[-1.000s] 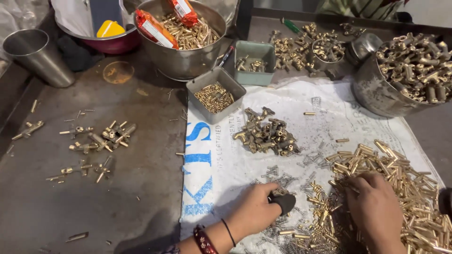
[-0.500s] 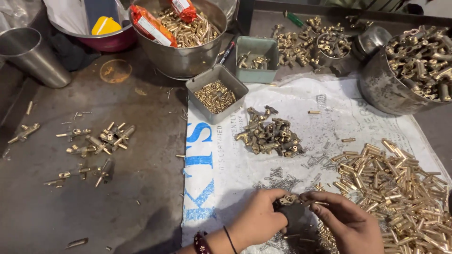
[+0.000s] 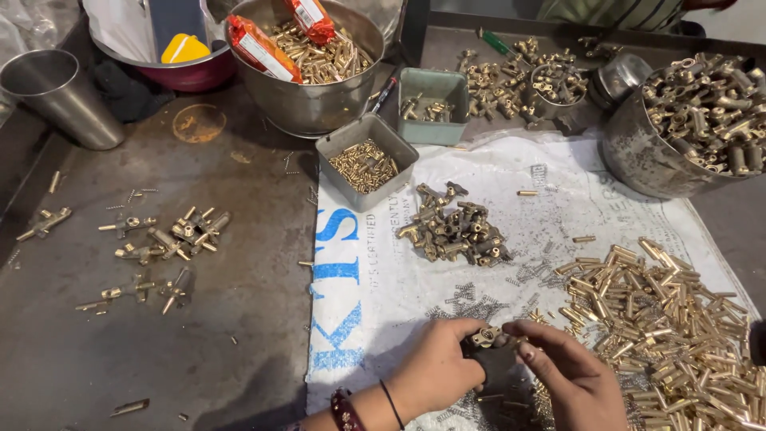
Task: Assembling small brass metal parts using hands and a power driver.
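My left hand (image 3: 437, 369) grips a small black holder with a brass fitting (image 3: 487, 338) sitting on top of it. My right hand (image 3: 568, 375) meets it from the right, its fingertips pinched at the fitting. Both hands work low over a white printed sack (image 3: 375, 271) spread on the table. A big heap of brass pins (image 3: 678, 319) lies just right of my right hand. Small springs (image 3: 471, 303) are scattered on the sack just above my hands. A pile of brass fittings (image 3: 456, 227) sits farther up the sack.
A grey tray of small brass pieces (image 3: 365, 164), a green tray (image 3: 432, 104), a steel bowl with brass parts and red packets (image 3: 315, 56), and a steel pot of fittings (image 3: 694, 120) stand behind. Assembled brass parts (image 3: 163, 239) lie at left; a steel cup (image 3: 56, 96) stands far left.
My right hand has left the pin heap and come left to the black holder. My left hand has lifted the holder slightly, and a brass fitting now sits on it.
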